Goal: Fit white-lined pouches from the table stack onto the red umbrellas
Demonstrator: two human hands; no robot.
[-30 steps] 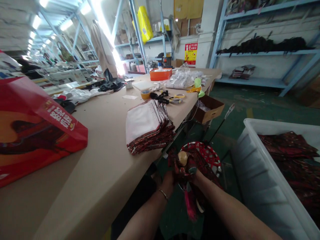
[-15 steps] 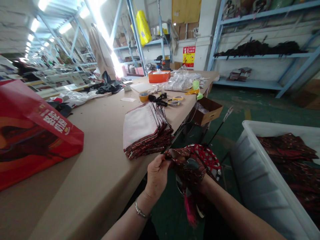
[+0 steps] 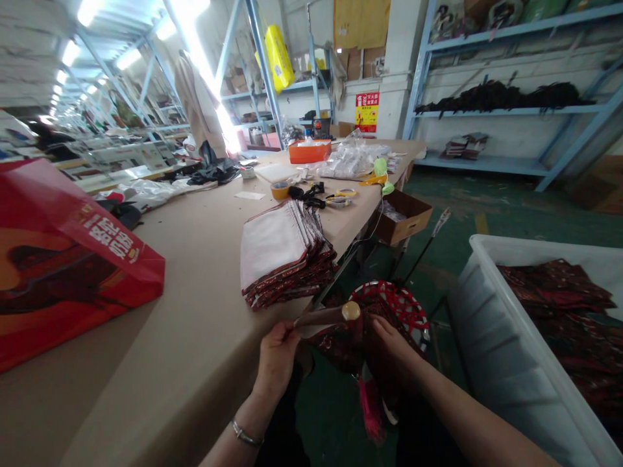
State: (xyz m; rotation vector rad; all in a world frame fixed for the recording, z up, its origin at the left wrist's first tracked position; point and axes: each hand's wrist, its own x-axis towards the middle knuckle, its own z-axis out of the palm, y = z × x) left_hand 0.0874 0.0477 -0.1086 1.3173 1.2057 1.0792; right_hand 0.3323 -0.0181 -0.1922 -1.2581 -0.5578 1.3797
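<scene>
Off the near edge of the long beige worktable, the left hand pinches a knob-tipped wooden handle, while the right hand clasps the dark red patterned cloth pouch just beneath it (held clear of the table, so the pink-red tassel dangles free).

Single head-worn view, wide-angle, edges bent. It looks forward and down from above the person's lap. Left hand and right hand sit very near at bottom centre. The tabletop runs from lower left away to upper centre. A white bin is close at right, and blue shelves stand far off along the top.
</scene>
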